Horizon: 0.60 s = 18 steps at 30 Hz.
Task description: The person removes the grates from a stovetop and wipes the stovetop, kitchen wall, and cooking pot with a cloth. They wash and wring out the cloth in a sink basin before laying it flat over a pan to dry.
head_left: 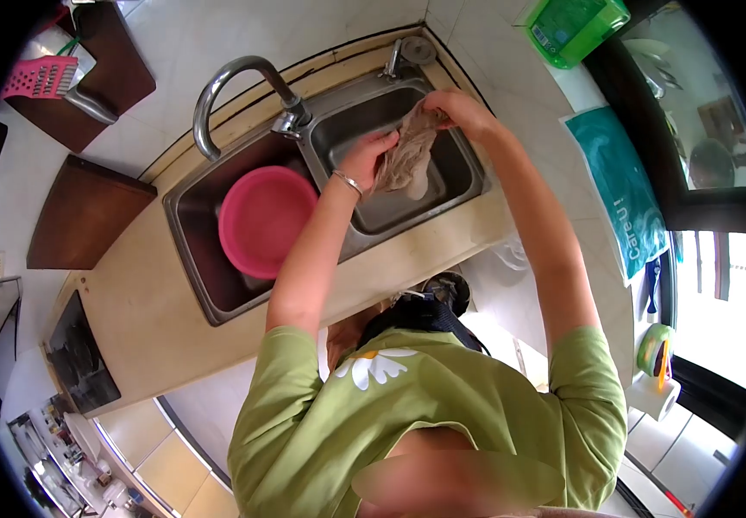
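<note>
A crumpled beige-grey cloth (408, 155) hangs over the right basin (347, 129) of a steel double sink, stretched between my two hands. My left hand (370, 160), with a bangle at the wrist, grips its left side. At the cloth's upper right end, my right hand (459, 112) is closed on it. A pale rounded lump (418, 185) shows at the cloth's lower end; I cannot make out what it is. In the left basin sits a pink plastic basin (269, 222).
A curved chrome faucet (204, 104) rises behind the sink. Dark wooden corner shelves (88, 216) stand at the left. A green bottle (573, 30) and a teal bag (619, 186) are by the window at the right. A black cooktop (82, 354) lies on the counter's left end.
</note>
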{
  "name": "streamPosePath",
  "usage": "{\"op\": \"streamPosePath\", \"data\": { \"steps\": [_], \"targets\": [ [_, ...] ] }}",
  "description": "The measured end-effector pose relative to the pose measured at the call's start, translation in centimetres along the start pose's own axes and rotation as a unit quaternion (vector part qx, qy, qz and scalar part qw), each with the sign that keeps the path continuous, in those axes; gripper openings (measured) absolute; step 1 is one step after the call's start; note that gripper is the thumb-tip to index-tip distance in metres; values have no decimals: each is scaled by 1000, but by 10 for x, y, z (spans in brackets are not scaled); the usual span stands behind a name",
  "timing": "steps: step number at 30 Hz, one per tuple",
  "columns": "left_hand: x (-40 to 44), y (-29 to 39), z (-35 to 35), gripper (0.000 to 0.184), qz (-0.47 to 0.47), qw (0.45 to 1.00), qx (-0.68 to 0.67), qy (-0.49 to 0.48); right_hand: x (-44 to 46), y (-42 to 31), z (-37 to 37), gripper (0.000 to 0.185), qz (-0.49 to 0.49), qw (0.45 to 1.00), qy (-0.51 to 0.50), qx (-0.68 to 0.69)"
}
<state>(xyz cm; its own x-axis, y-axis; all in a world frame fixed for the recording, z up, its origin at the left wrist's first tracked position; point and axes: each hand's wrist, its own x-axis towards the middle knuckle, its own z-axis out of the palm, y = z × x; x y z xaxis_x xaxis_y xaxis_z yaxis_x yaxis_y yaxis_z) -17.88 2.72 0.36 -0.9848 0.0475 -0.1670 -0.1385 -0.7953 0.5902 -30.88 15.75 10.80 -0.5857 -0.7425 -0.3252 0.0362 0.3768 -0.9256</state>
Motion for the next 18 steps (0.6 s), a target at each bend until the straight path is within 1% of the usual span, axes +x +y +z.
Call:
{"op": "streamPosePath", "data": {
  "steps": [1,3,4,6,7,8,9,10,11,12,13,14,15,16,17,18],
  "targets": [
    [3,5,1,30,2,1000,-12,7,-1,1,-2,24,-5,1000,3,2],
    [7,12,5,27,17,1000,-8,10,2,6,-7,24,-83,996,31,17],
    [8,14,9,27,17,1000,-2,7,2,7,-8,24,-88,995,34,19],
    [12,19,16,27,55,997,18,47,4,10,-8,25,-60,992,32,105],
    [12,22,20,27,52,998,24,41,6,13,-4,26,-66,981,54,174],
    [12,28,25,26,67,997,-8,32,4,15,-4,26,-72,980,62,176],
    [12,34,30,25,82,996,-40,22,2,17,-7,27,-61,990,89,91],
    [13,39,36,25,80,996,-29,6,1,16,-12,28,-51,991,121,4],
    [14,41,44,25,89,995,-40,37,6,20,-16,28,-66,988,140,3],
    [21,45,51,24,97,992,-52,68,14,30,-19,27,-75,979,168,-88],
    [33,50,56,24,96,993,-43,45,16,31,-26,27,-79,961,196,-178],
    [41,53,59,24,96,992,-68,46,9,21,-31,27,-85,957,212,-180],
    [49,56,60,23,96,990,-94,50,3,11,-35,27,-142,932,250,-219],
    [54,63,75,23,95,991,-89,40,-5,-2,-38,27,-197,902,285,-257],
    [56,72,99,23,100,991,-74,53,-17,-25,-43,23,-267,875,326,-240],
    [58,81,120,23,105,990,-61,67,-36,-57,-50,21,-300,845,375,-234]
  ]
}}
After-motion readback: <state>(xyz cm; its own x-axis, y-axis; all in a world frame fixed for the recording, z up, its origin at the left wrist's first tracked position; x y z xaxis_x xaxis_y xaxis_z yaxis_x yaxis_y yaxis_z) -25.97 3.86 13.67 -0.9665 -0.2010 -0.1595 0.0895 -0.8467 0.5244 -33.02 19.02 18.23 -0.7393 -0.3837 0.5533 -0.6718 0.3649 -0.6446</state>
